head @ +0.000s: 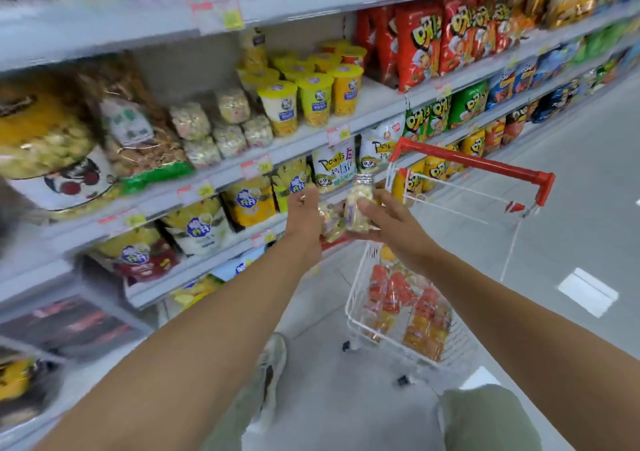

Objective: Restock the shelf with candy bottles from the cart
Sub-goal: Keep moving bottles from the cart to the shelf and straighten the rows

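Supermarket racks of snacks fill the left, and pale floor [571, 208] runs off to the right. We see the right hand [389, 220] gripping 1 candy bottle [358, 206] upright by its body, silver cap up, above the white wire cart [354, 298]. The left hand [304, 215] curls round a second clutch [328, 221] touching that bottle; through the blur we cannot tell whether it is 1 bottle or 2. Both hands sit well below the shelf [298, 142], where matching bottles [211, 128] stand beside yellow cups [313, 99].

As we judge it, the held bottles could knock together and 1 could slip to the floor or back into the cart. On the lift, a bottle could clip the shelf lip or topple the stacked ones. The cart is unheld and may roll if bumped.

We count 2 hands, 1 cart, 1 bottle in the right hand, 1 or 2 in the left, about 7 on the shelf and roughly 10 cups. The orange-red bottles [417, 312] in the cart are too blurred to count.
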